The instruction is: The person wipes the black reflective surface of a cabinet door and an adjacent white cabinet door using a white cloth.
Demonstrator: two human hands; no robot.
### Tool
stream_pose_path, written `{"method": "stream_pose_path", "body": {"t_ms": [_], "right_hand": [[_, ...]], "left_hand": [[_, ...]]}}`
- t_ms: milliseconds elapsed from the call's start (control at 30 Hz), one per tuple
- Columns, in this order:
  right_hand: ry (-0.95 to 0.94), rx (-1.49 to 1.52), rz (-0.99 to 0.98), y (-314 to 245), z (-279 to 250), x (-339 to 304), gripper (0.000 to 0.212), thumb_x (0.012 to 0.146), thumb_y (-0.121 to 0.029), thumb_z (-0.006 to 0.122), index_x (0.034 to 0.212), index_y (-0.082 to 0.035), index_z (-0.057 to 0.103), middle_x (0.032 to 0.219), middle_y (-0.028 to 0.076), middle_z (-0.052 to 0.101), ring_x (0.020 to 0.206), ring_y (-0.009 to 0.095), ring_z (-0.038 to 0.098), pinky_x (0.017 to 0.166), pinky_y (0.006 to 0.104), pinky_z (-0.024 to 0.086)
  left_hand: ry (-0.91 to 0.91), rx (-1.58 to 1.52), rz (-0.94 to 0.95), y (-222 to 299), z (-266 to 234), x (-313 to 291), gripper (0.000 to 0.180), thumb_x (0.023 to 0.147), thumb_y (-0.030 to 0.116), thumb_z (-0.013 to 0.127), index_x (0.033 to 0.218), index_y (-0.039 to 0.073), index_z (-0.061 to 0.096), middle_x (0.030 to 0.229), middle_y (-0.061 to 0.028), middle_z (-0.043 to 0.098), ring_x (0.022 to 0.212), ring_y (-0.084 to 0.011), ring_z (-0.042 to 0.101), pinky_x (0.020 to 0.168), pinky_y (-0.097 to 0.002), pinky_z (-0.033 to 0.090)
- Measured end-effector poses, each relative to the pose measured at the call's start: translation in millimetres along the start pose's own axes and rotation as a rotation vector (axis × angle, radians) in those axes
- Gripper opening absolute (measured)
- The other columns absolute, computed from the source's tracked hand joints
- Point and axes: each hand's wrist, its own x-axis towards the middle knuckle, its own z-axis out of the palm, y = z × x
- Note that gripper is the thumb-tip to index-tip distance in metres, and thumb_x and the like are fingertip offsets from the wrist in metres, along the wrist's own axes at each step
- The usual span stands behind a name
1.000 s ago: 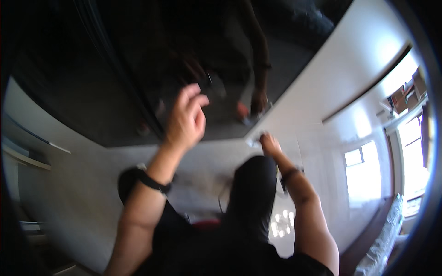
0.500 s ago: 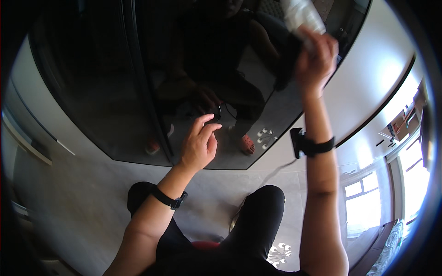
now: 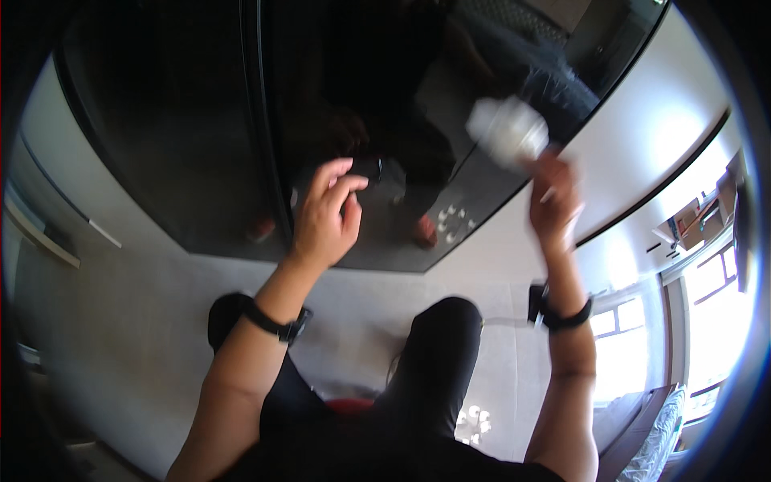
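My right hand [image 3: 556, 201] is closed around a pale, soft-looking white bundle [image 3: 510, 132], smeared by motion so its exact kind is unclear. The bundle lies over the right part of a glossy black door panel [image 3: 361, 233]; whether it touches the surface cannot be told. Higher up on the panel, a cloudy streaked patch [image 3: 558, 68] shows. My left hand [image 3: 328, 215] is held up before the same panel, to the right of the dark vertical seam [image 3: 261, 104]. Its fingers are apart and slightly curved, with nothing seen in them.
White glossy panels [image 3: 642, 104] flank the black doors on the right. Pale grey floor [image 3: 152, 337] spreads below, with my knees [image 3: 446, 337] in dark trousers near the doors. A thin cable [image 3: 506, 321] runs to the right wrist strap. Bright windows [image 3: 711, 321] stand at far right.
My right hand has come down the panel with the white bundle, from the top right toward me. The cloudy streaks are now visible where it was. The left hand has shifted slightly up and left.
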Motion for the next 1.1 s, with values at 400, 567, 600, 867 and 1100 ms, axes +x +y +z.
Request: {"method": "stream_pose_path", "body": {"t_ms": [400,567,600,867,1100], "right_hand": [[-0.154,0.392,-0.279,-119,149,-26,0.032,0.068,-0.002,0.066,0.099,-0.010,0.067,0.093,0.003,0.061,0.080,0.020,0.060,0.063,0.0304,0.050],[-1.004,0.390,-0.175,-144,168,-225,0.022,0.077,-0.012,0.054,0.096,-0.001,0.061,0.095,0.011,0.058,0.088,0.023,0.060,0.070,0.0318,0.052],[-1.172,0.317,-0.158,-143,164,-257,0.018,0.075,-0.010,0.054,0.086,-0.001,0.066,0.095,0.011,0.060,0.090,0.024,0.060,0.071,0.0346,0.052],[-0.452,0.544,-0.304,-217,166,-122,0.011,0.072,-0.012,0.060,0.079,-0.004,0.062,0.086,0.004,0.051,0.082,0.018,0.055,0.068,0.0294,0.051],[-0.663,0.447,-0.186,-173,184,-175,0.012,0.077,-0.010,0.056,0.085,-0.002,0.060,0.102,0.006,0.055,0.090,0.022,0.057,0.075,0.0297,0.051]], "left_hand": [[0.108,0.090,0.029,-11,-27,22,0.016,0.079,-0.001,0.059,0.093,0.004,0.064,0.093,-0.0074,0.063,0.084,-0.0207,0.063,0.071,-0.0282,0.051],[0.087,0.059,0.007,-17,-28,20,0.011,0.076,-0.004,0.056,0.085,0.001,0.060,0.087,-0.0102,0.060,0.076,-0.0236,0.061,0.065,-0.0286,0.048],[0.073,0.061,0.084,-18,-26,21,0.011,0.076,-0.003,0.056,0.086,0.001,0.060,0.087,-0.0107,0.060,0.077,-0.0248,0.061,0.066,-0.0293,0.049],[-0.075,0.055,-0.014,-10,-24,10,0.008,0.078,0.000,0.058,0.086,0.002,0.060,0.087,-0.0123,0.060,0.077,-0.0267,0.061,0.067,-0.0306,0.050],[-0.106,0.081,0.045,-15,-37,11,0.007,0.078,0.001,0.059,0.085,0.002,0.060,0.085,-0.0115,0.060,0.074,-0.0253,0.061,0.064,-0.0303,0.050]]}}
